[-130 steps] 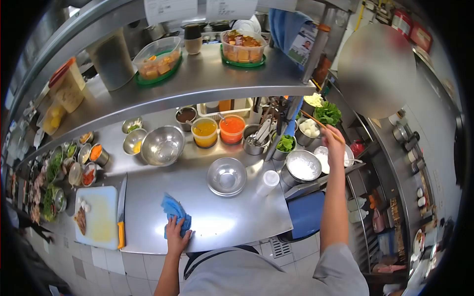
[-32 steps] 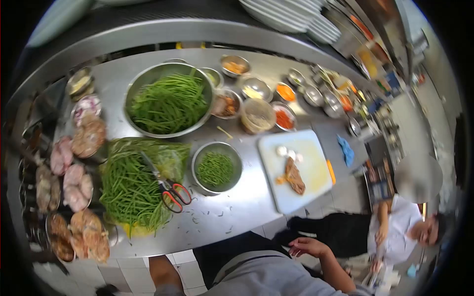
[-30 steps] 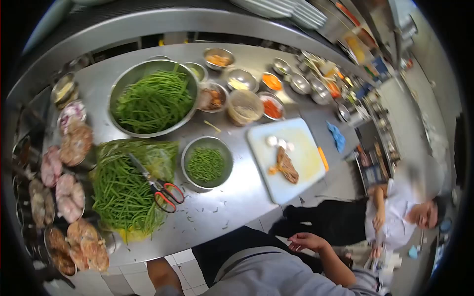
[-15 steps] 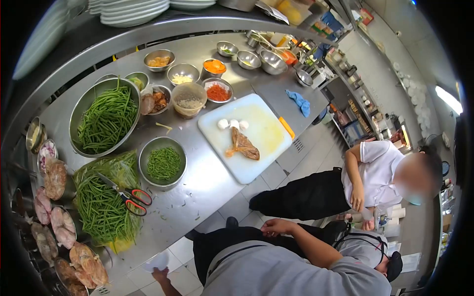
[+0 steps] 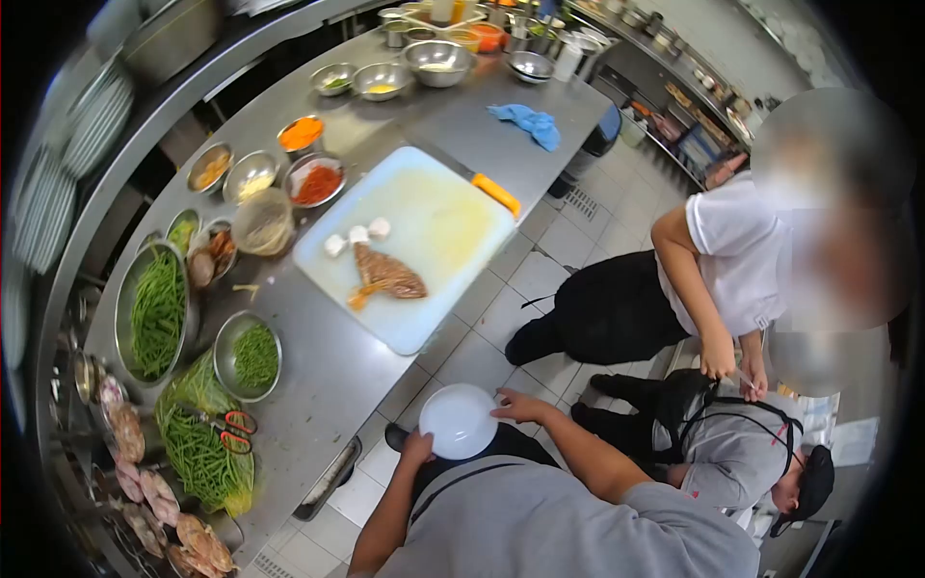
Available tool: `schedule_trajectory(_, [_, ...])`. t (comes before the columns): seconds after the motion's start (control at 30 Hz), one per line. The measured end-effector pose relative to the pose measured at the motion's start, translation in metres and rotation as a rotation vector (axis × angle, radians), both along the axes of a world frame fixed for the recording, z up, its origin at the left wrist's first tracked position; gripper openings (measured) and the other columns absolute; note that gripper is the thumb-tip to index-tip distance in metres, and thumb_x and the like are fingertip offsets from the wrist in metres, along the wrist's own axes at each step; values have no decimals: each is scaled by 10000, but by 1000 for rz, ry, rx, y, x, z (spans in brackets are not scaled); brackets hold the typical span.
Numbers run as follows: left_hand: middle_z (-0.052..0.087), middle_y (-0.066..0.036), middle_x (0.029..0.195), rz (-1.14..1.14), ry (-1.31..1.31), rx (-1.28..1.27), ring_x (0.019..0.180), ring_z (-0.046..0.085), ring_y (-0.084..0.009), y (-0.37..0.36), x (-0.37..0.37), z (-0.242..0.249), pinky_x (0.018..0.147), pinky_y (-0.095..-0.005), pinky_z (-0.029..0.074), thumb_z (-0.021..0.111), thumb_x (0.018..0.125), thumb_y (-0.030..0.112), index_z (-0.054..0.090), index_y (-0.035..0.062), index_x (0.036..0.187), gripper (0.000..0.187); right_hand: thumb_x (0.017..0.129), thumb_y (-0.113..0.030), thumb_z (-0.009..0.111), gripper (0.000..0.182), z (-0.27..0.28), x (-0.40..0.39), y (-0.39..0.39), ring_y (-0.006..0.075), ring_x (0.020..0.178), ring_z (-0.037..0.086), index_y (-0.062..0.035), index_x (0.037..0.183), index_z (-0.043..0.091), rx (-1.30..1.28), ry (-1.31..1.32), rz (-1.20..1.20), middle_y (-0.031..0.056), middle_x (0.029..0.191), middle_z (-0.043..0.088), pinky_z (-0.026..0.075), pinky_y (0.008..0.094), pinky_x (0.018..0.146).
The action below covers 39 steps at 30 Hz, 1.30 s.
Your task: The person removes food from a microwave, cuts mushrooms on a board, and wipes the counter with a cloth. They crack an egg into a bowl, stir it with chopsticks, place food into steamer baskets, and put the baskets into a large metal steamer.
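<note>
Small round white plate (image 5: 459, 421) pinched at rim by left hand (image 5: 417, 448) & right hand (image 5: 518, 407) over tiled floor (image 5: 578, 217) — light edge grip, could slip w/ co-workers (image 5: 732, 260) close.

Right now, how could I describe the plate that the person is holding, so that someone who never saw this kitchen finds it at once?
Start at the long steel counter and go to its near edge, below the white cutting board. There, in front of the person's grey shirt, the left hand and the right hand hold a small white plate. It is round, bare, and held over the floor tiles, unlike the steel bowls on the counter.
</note>
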<state>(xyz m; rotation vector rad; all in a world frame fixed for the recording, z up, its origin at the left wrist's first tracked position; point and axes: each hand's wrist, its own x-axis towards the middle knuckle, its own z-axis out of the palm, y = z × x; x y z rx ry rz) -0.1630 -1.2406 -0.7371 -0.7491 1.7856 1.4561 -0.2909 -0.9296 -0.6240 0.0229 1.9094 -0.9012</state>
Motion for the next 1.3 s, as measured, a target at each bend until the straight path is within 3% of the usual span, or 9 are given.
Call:
schedule_trajectory(0.1, [700, -188, 722, -157, 34, 145, 552, 704, -287, 56, -80, 50, 452, -397, 548, 511, 965, 231, 649, -90, 1129, 386, 876, -523, 788, 947, 20, -16, 73, 262, 1082, 672, -88, 1580, 327, -117, -168, -330, 158, 1290, 633, 591, 399, 824])
schedule_trajectory(0.23, [674, -117, 673, -342, 156, 143, 506, 645, -202, 126, -180, 107, 424, -343, 496, 501, 958, 193, 654, -65, 1002, 303, 910, -260, 746, 769, 75, -57, 136, 245, 1176, 627, -94, 1554, 360, -446, -64, -583, 134, 1344, 590, 558, 421, 943])
schedule_trajectory(0.33, [666, -111, 678, -375, 191, 196, 514, 646, -194, 168, -244, 173, 425, -330, 487, 523, 961, 208, 651, -70, 1020, 311, 902, -182, 692, 745, 123, -84, 159, 250, 1203, 606, -96, 1563, 362, -400, 131, -691, 105, 1390, 575, 555, 411, 926])
schedule_trajectory(0.47, [683, -129, 792, -385, 262, 215, 544, 639, -179, 204, -306, 234, 474, -316, 507, 584, 1007, 321, 623, -79, 1214, 452, 927, -138, 613, 674, 103, -122, 190, 231, 1187, 618, -86, 1559, 384, -530, 202, -1007, 123, 1372, 599, 538, 387, 952])
schedule_trajectory(0.6, [723, -145, 972, -407, 335, 431, 639, 662, -159, 218, -363, 239, 535, -286, 524, 553, 1069, 305, 507, -24, 1409, 475, 956, -195, 579, 466, 61, -181, 218, 204, 1103, 663, -13, 1385, 562, -473, 120, -1317, 97, 1229, 688, 547, 368, 926])
schedule_trajectory(0.63, [732, -166, 1050, -379, 313, 497, 672, 678, -166, 219, -373, 249, 561, -284, 543, 506, 1094, 271, 480, -10, 1424, 435, 949, -197, 600, 464, 61, -198, 222, 269, 1132, 682, 22, 1357, 560, -600, 111, -1392, 140, 1240, 692, 559, 405, 959])
schedule_trajectory(0.8, [728, -182, 1133, -286, 319, 534, 722, 686, -174, 219, -438, 244, 629, -282, 571, 492, 1096, 208, 452, 4, 1460, 419, 943, -151, 498, 583, 51, -310, 252, 370, 1170, 654, 24, 1485, 371, -795, 130, -1527, 209, 1363, 589, 576, 523, 929])
schedule_trajectory(0.87, [720, -159, 1153, -224, 242, 531, 771, 671, -147, 229, -471, 250, 664, -259, 549, 511, 1088, 187, 487, -8, 1440, 403, 931, -128, 466, 637, 55, -357, 268, 428, 1179, 631, -17, 1529, 279, -587, 304, -1595, 239, 1401, 532, 587, 589, 889])
schedule_trajectory(1.3, [719, -70, 1166, -403, 437, 517, 850, 637, -99, 347, -754, 288, 735, -245, 529, 608, 1048, 190, 536, 48, 1413, 398, 902, -118, 452, 617, 51, -556, 476, 449, 1146, 619, -35, 1492, 291, -436, 474, -1904, 253, 1356, 516, 590, 632, 863])
